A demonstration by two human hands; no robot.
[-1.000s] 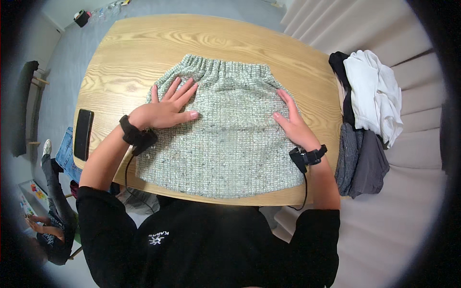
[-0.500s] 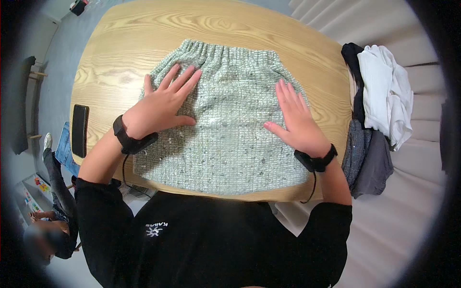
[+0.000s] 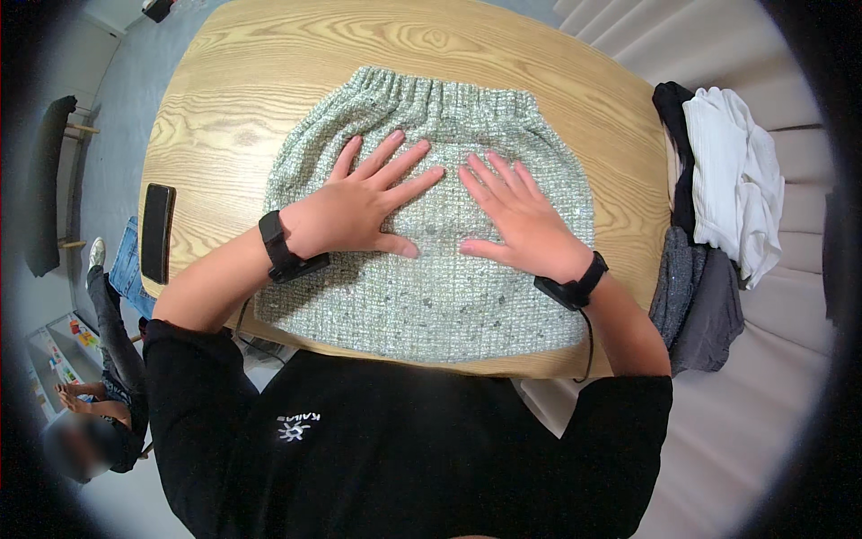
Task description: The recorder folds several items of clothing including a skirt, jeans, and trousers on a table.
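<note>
Black cloth comes nearest: the person's short-sleeved T-shirt (image 3: 431,449), close against the near side of the wooden counter (image 3: 503,40). Black wrist straps circle both forearms, the left strap (image 3: 278,249) and the right strap (image 3: 575,286) each carrying a dark module on its near side. A pale green tweed skirt (image 3: 431,301) lies flat in the middle of the counter, its slightly curved hem just beside the near edge and its gathered elastic waistband (image 3: 440,101) toward the far side. The left hand (image 3: 350,208) rests palm down on the skirt's left half, grip wide, fingers fanned toward the waistband. The right hand (image 3: 530,232) lies palm down on the right half, its grip also wide, the two thumbs pointing at each other with a gap between. Along the counter's left edge lies a black smartphone (image 3: 158,234), and beyond that edge hang blue denim jeans (image 3: 128,274). Past the right edge sit a charcoal garment (image 3: 672,278), a grey one (image 3: 709,310), a white ribbed top (image 3: 732,171) and something black (image 3: 678,135), perhaps trousers, mostly covered. Beige curtains (image 3: 781,395) stand behind them.
</note>
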